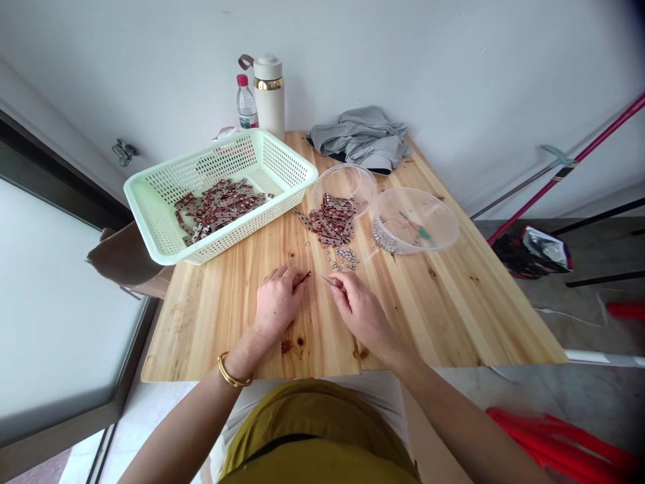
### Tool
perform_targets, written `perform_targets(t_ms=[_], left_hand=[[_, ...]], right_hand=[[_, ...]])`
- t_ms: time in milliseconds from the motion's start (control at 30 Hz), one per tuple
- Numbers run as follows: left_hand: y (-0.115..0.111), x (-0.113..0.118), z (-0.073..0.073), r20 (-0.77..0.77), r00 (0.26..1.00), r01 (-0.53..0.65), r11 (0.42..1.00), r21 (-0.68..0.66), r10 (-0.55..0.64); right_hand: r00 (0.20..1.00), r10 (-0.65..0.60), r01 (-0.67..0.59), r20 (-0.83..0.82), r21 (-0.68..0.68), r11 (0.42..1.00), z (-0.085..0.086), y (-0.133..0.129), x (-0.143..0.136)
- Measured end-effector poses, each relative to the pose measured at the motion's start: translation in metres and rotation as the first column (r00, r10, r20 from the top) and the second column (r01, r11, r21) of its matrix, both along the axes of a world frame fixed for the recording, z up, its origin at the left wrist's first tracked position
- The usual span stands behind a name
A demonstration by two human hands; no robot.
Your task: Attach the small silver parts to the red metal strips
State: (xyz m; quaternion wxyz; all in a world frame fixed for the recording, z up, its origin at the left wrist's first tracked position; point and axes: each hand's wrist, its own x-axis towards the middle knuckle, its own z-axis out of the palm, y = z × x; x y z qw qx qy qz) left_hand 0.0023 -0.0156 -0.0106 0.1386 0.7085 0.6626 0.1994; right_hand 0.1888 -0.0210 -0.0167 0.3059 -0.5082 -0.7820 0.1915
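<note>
Near the table's front, my left hand (279,296) is closed on a small reddish-brown strip (303,277), whose end sticks out past the fingertips. Just to its right, my right hand (357,302) pinches a thin metal tool (327,279) with its pointed tip toward the strip; a narrow gap parts the two. Beyond my hands lie small silvery pieces (345,258), loose on the wood. Behind them is a pile of brown strips with pale dots (332,222), partly spilling from a tipped clear plastic tub (365,176).
A pale green basket (222,249) with many brown strips stands at left. A round clear container (443,225) at right holds silvery pieces and a green-handled tool (422,232). Behind are a white flask (271,107), a bottle (246,104) and grey cloth (360,134) on the wooden table (468,309).
</note>
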Motion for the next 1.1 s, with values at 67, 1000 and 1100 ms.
perform_targets(t_ms=[67,1000,1100], left_hand=[[0.001,0.0,0.001,-0.004,1.0,0.004,1.0,-0.018,-0.004],[0.009,0.002,0.01,-0.034,0.999,-0.037,0.99,-0.133,0.033],[0.009,0.001,0.008,-0.028,0.999,-0.033,0.991,-0.127,0.029]], right_hand=[[0.999,-0.009,0.009,0.033,0.014,1.0,-0.001,-0.003,-0.006],[0.977,-0.024,0.032,0.213,-0.031,0.999,0.004,0.007,-0.02],[0.967,-0.011,0.016,0.255,-0.018,1.0,0.003,0.005,-0.021]])
